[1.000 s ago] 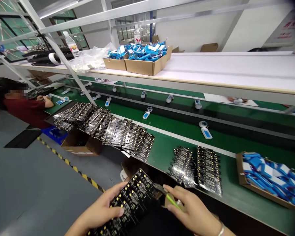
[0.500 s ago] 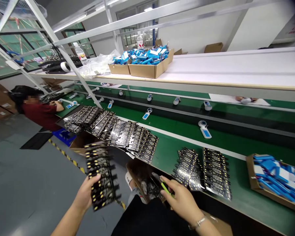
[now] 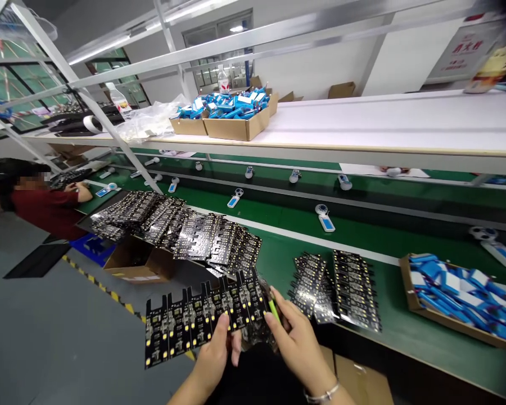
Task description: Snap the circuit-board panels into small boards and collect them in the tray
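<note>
My left hand (image 3: 217, 353) grips the lower edge of a black circuit board panel (image 3: 194, 320), held flat and spread out to the left in front of me. My right hand (image 3: 297, 343) is closed on a small tool with a green handle (image 3: 274, 309), its tip at the panel's right end. Just beyond my hands, several more black panels (image 3: 337, 287) lie stacked on the green bench (image 3: 278, 264). A long fanned row of panels (image 3: 172, 225) covers the bench to the left.
A cardboard tray of blue parts (image 3: 459, 298) sits at the right. White and blue devices (image 3: 324, 216) ride the conveyor behind. Boxes of blue parts (image 3: 227, 112) stand on the white shelf. A seated person in red (image 3: 42, 202) works at far left. A cardboard box (image 3: 139, 261) sits below the bench.
My left hand has swung the panel from upright at the left back to the middle, now lying sideways. My right hand with the tool has met its right end.
</note>
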A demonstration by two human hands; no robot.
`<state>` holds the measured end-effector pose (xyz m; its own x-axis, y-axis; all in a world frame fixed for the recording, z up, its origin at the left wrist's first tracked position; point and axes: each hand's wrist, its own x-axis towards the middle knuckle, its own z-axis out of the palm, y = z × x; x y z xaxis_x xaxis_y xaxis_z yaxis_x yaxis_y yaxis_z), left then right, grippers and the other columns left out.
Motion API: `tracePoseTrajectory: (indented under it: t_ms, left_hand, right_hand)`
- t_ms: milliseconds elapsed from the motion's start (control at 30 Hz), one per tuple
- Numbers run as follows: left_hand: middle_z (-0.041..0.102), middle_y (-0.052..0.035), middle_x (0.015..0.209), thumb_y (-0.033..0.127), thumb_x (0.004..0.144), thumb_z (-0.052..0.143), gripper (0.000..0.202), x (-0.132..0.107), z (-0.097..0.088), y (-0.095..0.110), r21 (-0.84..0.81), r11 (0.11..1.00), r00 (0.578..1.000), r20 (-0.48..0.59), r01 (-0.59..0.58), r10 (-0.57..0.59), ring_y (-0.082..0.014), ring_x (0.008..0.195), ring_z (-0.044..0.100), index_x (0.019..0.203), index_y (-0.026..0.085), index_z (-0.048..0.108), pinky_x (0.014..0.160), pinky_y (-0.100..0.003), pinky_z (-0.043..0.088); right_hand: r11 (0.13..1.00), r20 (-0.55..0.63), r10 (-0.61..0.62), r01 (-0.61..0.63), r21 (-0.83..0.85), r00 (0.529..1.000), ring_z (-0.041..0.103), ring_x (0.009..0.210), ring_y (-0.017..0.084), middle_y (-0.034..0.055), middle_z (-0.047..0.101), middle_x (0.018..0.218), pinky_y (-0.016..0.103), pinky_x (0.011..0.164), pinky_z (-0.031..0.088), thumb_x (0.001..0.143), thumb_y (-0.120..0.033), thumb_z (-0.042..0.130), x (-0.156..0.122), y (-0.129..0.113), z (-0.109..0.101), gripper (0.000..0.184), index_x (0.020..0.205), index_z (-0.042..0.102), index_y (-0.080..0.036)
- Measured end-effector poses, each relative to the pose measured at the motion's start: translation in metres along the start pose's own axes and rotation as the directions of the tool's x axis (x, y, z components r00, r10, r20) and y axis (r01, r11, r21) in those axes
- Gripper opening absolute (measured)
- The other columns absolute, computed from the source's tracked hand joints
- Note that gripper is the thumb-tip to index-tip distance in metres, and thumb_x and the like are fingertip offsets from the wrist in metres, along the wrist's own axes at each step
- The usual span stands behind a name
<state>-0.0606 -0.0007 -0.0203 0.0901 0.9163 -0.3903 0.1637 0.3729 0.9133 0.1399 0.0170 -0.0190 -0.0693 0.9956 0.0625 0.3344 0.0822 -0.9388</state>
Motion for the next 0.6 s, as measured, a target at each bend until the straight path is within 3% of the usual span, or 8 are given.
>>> tracePoseTrajectory:
  t_ms: [133, 200, 267, 300, 333, 433, 500, 600]
  left_hand:
    - [0.046, 0.0015, 0.042, 0.063, 0.093, 0.015, 0.068, 0.003, -0.002, 0.003, 0.002, 1.0, 0.996, 0.079, -0.027, 0.027, -0.0168, 0.051, 0.046, 0.05, 0.024, 0.05, 0.07, -0.028, 0.042]
    - [0.047, 0.0018, 0.043, 0.061, 0.094, 0.019, 0.066, 0.004, 0.0, 0.003, 0.034, 0.999, 0.996, 0.086, -0.037, 0.034, -0.0166, 0.051, 0.047, 0.051, 0.023, 0.052, 0.071, -0.028, 0.042]
    - [0.05, 0.0015, 0.044, 0.061, 0.093, 0.022, 0.064, 0.006, 0.003, 0.002, 0.08, 0.996, 0.997, 0.064, -0.044, 0.039, -0.0169, 0.053, 0.049, 0.052, 0.023, 0.053, 0.071, -0.028, 0.042]
    - [0.05, 0.0012, 0.044, 0.062, 0.093, 0.023, 0.065, 0.006, 0.005, 0.001, 0.094, 0.995, 0.999, 0.043, -0.037, 0.033, -0.0172, 0.053, 0.049, 0.052, 0.023, 0.053, 0.069, -0.028, 0.042]
    - [0.05, 0.001, 0.044, 0.063, 0.093, 0.022, 0.065, 0.006, 0.006, 0.002, 0.1, 0.995, 1.0, 0.014, -0.027, 0.026, -0.0176, 0.052, 0.05, 0.051, 0.023, 0.053, 0.067, -0.028, 0.042]
    - [0.047, 0.0007, 0.041, 0.064, 0.092, 0.02, 0.066, 0.002, 0.007, 0.004, 0.112, 0.994, 0.995, -0.097, -0.002, 0.013, -0.0186, 0.049, 0.049, 0.047, 0.024, 0.049, 0.061, -0.029, 0.042]
    - [0.048, 0.0012, 0.042, 0.063, 0.091, 0.024, 0.063, 0.001, 0.005, 0.005, 0.143, 0.99, 0.992, -0.126, -0.003, 0.022, -0.0186, 0.048, 0.048, 0.048, 0.024, 0.049, 0.057, -0.029, 0.042]
    - [0.05, 0.0018, 0.042, 0.061, 0.089, 0.033, 0.058, 0.009, -0.001, 0.0, 0.185, 0.982, 0.99, -0.125, -0.035, 0.059, -0.0179, 0.046, 0.048, 0.048, 0.024, 0.052, 0.056, -0.029, 0.042]
  right_hand:
    - [0.998, 0.056, -0.051, 0.049, 0.039, 0.997, 0.055, 0.123, 0.024, 0.0089, 0.059, 0.135, 0.041, 0.107, 0.042, 0.094, -0.043, 0.049, -0.001, -0.001, -0.006, 0.048, 0.138, 0.049, -0.023]
    - [0.986, -0.026, -0.024, 0.019, -0.168, 0.999, 0.062, 0.109, 0.027, 0.011, 0.065, 0.121, 0.043, 0.096, 0.05, 0.093, -0.045, 0.047, -0.006, -0.002, -0.004, 0.05, 0.139, 0.048, -0.025]
    - [0.919, -0.124, 0.006, -0.055, -0.39, 0.992, 0.066, 0.091, 0.029, 0.0124, 0.068, 0.104, 0.045, 0.083, 0.054, 0.093, -0.047, 0.045, -0.009, -0.003, -0.001, 0.052, 0.141, 0.045, -0.027]
    - [0.9, -0.14, 0.013, -0.073, -0.429, 0.99, 0.066, 0.088, 0.029, 0.0123, 0.067, 0.101, 0.045, 0.08, 0.054, 0.093, -0.047, 0.045, -0.011, -0.002, -0.001, 0.053, 0.142, 0.043, -0.027]
    - [0.911, -0.125, 0.013, -0.064, -0.409, 0.992, 0.066, 0.089, 0.028, 0.0121, 0.067, 0.102, 0.044, 0.08, 0.054, 0.093, -0.046, 0.045, -0.012, -0.002, -0.002, 0.054, 0.143, 0.042, -0.027]
    - [0.99, 0.046, -0.026, 0.032, -0.141, 0.999, 0.062, 0.108, 0.024, 0.0089, 0.065, 0.12, 0.037, 0.093, 0.051, 0.091, -0.038, 0.05, -0.016, -0.002, -0.007, 0.05, 0.14, 0.046, -0.026]
    - [0.992, 0.09, -0.005, 0.016, -0.122, 0.996, 0.063, 0.106, 0.024, 0.0074, 0.066, 0.119, 0.036, 0.093, 0.05, 0.088, -0.033, 0.055, -0.021, -0.004, -0.008, 0.049, 0.137, 0.05, -0.028]
    - [0.88, -0.055, 0.102, -0.116, -0.461, 0.993, 0.065, 0.089, 0.03, 0.0095, 0.066, 0.104, 0.046, 0.079, 0.053, 0.083, -0.031, 0.057, -0.026, -0.007, -0.002, 0.057, 0.139, 0.046, -0.031]
